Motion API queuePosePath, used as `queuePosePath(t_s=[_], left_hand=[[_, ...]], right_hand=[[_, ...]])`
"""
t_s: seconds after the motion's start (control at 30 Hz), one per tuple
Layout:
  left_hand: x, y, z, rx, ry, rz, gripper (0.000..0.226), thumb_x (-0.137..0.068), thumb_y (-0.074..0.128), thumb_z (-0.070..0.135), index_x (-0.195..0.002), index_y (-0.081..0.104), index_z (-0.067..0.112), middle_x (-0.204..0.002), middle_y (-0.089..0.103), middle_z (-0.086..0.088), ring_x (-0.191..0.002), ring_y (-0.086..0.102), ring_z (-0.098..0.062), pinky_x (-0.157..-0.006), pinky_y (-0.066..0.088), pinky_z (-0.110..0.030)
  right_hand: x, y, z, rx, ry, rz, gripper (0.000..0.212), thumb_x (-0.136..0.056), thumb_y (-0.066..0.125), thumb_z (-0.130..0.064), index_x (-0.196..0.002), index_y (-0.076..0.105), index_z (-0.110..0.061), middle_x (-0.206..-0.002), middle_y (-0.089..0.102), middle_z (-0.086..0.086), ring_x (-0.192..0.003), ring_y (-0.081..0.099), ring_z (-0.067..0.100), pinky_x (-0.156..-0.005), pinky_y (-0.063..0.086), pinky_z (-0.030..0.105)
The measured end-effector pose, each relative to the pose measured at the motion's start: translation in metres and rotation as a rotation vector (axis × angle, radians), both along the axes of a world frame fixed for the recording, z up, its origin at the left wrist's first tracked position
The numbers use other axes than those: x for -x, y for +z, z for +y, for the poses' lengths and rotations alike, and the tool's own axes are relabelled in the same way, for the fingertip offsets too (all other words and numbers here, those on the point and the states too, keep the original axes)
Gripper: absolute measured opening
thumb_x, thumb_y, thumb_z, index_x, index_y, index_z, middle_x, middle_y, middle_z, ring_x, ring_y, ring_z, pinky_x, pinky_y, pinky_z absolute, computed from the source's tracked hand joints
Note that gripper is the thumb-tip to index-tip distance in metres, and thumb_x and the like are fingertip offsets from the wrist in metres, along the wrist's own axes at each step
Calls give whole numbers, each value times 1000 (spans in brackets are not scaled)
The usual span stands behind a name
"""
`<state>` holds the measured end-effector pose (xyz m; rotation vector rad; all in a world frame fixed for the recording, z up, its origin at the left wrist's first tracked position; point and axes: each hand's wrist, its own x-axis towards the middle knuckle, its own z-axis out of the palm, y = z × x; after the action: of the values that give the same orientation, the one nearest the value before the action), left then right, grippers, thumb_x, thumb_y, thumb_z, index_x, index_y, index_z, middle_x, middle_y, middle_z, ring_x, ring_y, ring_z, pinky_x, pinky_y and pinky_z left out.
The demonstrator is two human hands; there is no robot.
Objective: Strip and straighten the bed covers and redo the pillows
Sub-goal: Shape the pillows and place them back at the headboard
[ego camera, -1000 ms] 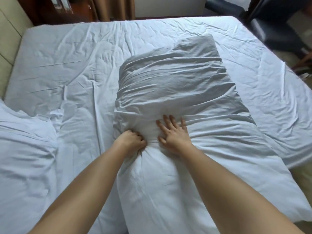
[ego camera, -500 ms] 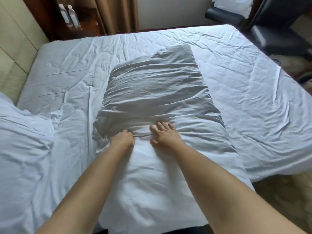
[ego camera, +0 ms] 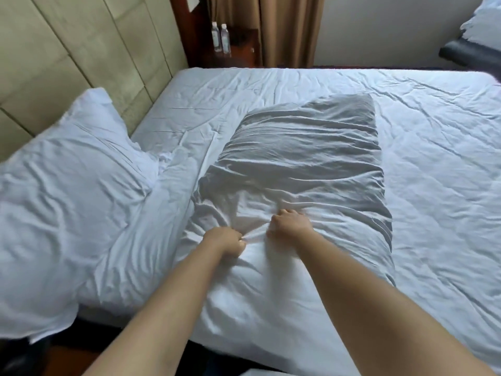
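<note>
1. Pillow (ego camera: 284, 280) work is half done, by my reading: you have it lying lengthwise in the middle of the bed (ego camera: 433, 158), near end bare and white, far end inside the grey, creased pillowcase (ego camera: 306, 156).
2. Your left hand (ego camera: 226, 241) is clenched on a pinch of fabric at the case's bunched edge; your right hand (ego camera: 288, 223), just beside it, has its fingers curled into the same gathered cloth.
3. Left to do, as I judge it: finish the case, then smooth the wrinkled sheet (ego camera: 271, 90).
4. Beside you on the left, a second white pillow (ego camera: 67, 185) sits crumpled against the headboard (ego camera: 81, 50).
5. Two water bottles (ego camera: 221, 38) stand beyond the bed.
</note>
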<state>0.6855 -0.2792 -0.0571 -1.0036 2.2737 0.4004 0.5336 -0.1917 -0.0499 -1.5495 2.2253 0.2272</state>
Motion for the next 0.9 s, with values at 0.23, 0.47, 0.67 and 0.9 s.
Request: queuePosePath(t_s=[0.23, 0.47, 0.67, 0.9], left_hand=[[0, 18, -69, -244, 566, 336, 54, -90, 44, 11, -142, 40, 22, -124, 59, -15, -94, 64, -29, -78, 54, -33], [-6, -36, -167, -111, 705, 471, 62, -88, 54, 34, -145, 33, 26, -144, 38, -14, -131, 40, -32, -108, 36, -37], [0, -72, -221, -339, 785, 490, 102, -71, 74, 51, -151, 16, 26, -150, 30, -10, -136, 35, -30, -110, 34, -40], [7, -107, -201, -288, 955, 324, 150, -50, 80, 67, -142, -34, 33, -157, -22, -3, -146, -10, -28, -112, 8, -62]], right_hand=[[-6, 6, -79, 122, 210, 9, 37, -95, 42, -24, -131, 51, -20, -140, 42, 4, -133, 37, 24, -104, 35, 37], [-8, -3, -210, 118, 387, 76, 49, -94, 44, -14, -142, 41, -22, -153, 28, 0, -142, 24, 19, -115, 22, 31], [-17, -37, -311, -88, 523, 193, 44, -96, 43, -17, -140, 42, -20, -144, 43, 2, -138, 31, 19, -113, 24, 33], [-8, -77, -329, -509, 718, 477, 88, -93, 51, -37, -150, -17, -32, -158, -24, 2, -145, -21, 24, -116, -13, 49]])
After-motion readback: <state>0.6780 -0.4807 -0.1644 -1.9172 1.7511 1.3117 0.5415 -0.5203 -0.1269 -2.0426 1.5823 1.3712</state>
